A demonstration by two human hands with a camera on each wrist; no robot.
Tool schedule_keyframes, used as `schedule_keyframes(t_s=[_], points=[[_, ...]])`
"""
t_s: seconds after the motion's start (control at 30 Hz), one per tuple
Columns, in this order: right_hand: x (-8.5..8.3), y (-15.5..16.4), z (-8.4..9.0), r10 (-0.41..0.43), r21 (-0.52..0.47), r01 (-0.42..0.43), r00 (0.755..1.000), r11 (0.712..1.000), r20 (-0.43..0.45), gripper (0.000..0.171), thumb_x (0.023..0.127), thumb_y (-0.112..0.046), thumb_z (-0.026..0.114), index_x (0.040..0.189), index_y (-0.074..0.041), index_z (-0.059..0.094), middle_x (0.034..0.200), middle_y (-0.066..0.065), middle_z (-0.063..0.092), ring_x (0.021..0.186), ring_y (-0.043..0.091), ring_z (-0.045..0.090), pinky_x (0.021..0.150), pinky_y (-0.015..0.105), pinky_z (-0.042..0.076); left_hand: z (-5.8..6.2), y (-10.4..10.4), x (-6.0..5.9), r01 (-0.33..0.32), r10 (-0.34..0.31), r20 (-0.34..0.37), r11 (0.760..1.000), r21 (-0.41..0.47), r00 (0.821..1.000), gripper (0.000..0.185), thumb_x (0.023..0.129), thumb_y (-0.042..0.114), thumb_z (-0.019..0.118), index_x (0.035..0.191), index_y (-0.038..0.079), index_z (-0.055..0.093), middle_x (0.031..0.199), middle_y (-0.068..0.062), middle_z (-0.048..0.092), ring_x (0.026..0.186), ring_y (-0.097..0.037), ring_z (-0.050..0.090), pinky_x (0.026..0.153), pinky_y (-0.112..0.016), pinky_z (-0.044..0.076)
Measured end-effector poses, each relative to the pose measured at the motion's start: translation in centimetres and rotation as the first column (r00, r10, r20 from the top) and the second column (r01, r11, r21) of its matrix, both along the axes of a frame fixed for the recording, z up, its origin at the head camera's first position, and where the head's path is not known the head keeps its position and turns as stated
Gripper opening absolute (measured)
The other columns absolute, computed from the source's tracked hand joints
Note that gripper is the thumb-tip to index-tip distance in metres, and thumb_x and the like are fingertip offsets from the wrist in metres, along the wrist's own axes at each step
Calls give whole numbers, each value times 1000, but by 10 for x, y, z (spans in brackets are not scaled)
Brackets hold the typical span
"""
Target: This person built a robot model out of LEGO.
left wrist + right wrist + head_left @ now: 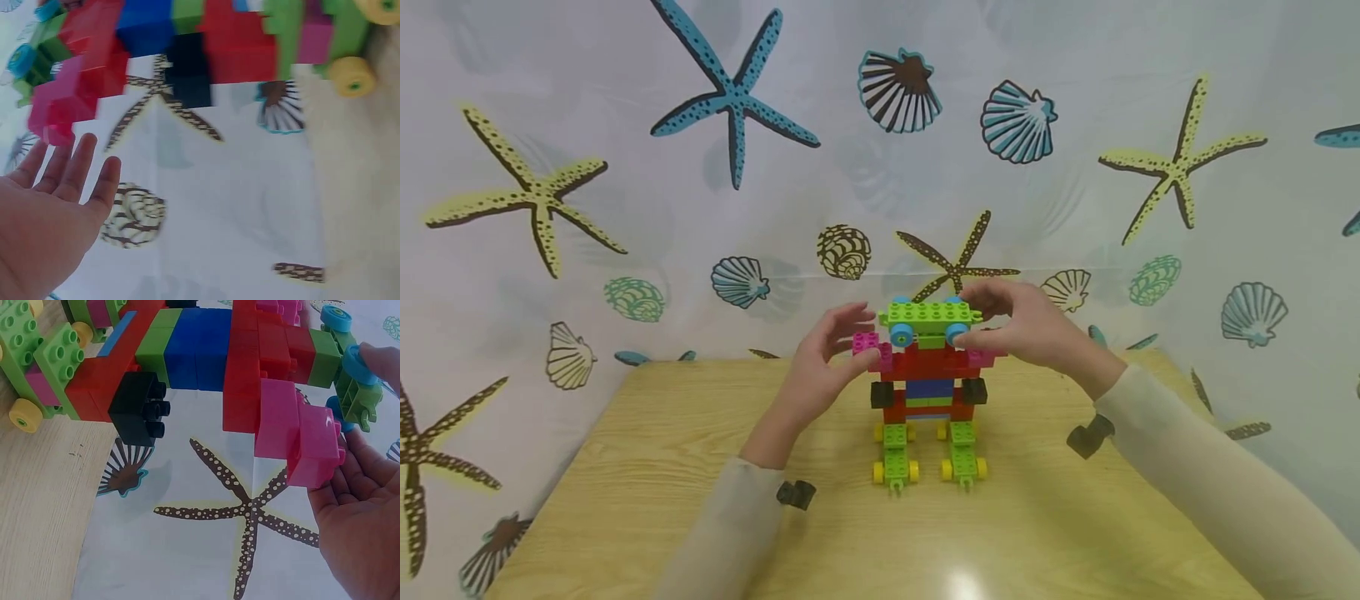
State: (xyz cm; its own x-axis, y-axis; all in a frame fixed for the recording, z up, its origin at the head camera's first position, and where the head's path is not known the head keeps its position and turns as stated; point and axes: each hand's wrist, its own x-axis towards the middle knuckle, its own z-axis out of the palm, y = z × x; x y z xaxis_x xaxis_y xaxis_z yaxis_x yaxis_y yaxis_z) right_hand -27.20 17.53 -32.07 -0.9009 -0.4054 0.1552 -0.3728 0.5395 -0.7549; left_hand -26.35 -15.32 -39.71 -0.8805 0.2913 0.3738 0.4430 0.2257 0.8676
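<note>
A toy-brick robot figure (930, 367) stands on the table, built of red, blue, black, pink and green blocks. Its head is a lime green wheeled base (928, 313) with blue wheels. My right hand (1026, 325) holds that base at its right end, thumb against a blue wheel (357, 365) and fingers behind. Beside the figure's left arm of pink bricks (867, 342), my left hand (820, 367) is spread with fingers apart. In the left wrist view its fingertips are right at the pink brick (59, 128), not curled round it.
The figure stands on green wheeled feet (895, 467) with yellow wheels on the wooden table (700, 500). A white curtain (820, 175) printed with starfish and shells hangs right behind the table. Black wrist cameras (795, 495) are strapped to both sleeves.
</note>
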Motion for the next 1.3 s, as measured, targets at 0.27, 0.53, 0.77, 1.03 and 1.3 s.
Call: schedule_keyframes(t_s=[0.27, 0.53, 0.77, 1.03, 1.3], points=[[0, 1, -3, 11, -8, -11, 1000, 1000, -2, 67, 95, -34, 89, 151, -10, 63, 145, 10, 71, 127, 33, 66, 112, 53, 57, 36, 13, 6, -49, 44, -43, 990, -130, 998, 64, 103, 33, 82, 161, 23, 58, 160, -2, 64, 148, -35, 61, 125, -60, 52], [-2, 3, -5, 31, -10, -31, 999, 999, -7, 63, 95, -31, 90, 149, -10, 64, 141, 9, 73, 126, 33, 67, 111, 51, 56, 42, 18, 6, -45, 54, 48, 984, -171, 997, 65, 101, 36, 83, 160, 19, 60, 158, -6, 66, 148, -45, 59, 117, -62, 58], [0, 2, -2, 34, -12, -34, 999, 999, -14, 62, 95, -29, 90, 149, -10, 65, 140, 10, 73, 125, 33, 67, 109, 50, 57, 41, 17, 5, -49, 57, 41, 984, -174, 998, 60, 101, 34, 85, 156, 21, 66, 153, -6, 69, 146, -44, 60, 112, -59, 62], [-3, 3, -3, 43, -24, -43, 999, 999, -10, 59, 95, -28, 90, 147, -10, 67, 139, 10, 73, 125, 36, 67, 110, 50, 57, 40, 18, 4, -41, 47, 35, 985, -168, 998, 59, 100, 33, 85, 155, 24, 67, 154, -6, 69, 145, -43, 61, 111, -57, 63], [-4, 4, -7, 59, -59, -58, 998, 997, 14, 60, 96, -26, 89, 148, -9, 65, 137, 11, 74, 120, 29, 71, 103, 36, 61, 39, 18, 3, 1, 6, 58, 992, -130, 998, 57, 102, 29, 84, 155, 21, 65, 150, -7, 69, 138, -37, 68, 109, -53, 65]])
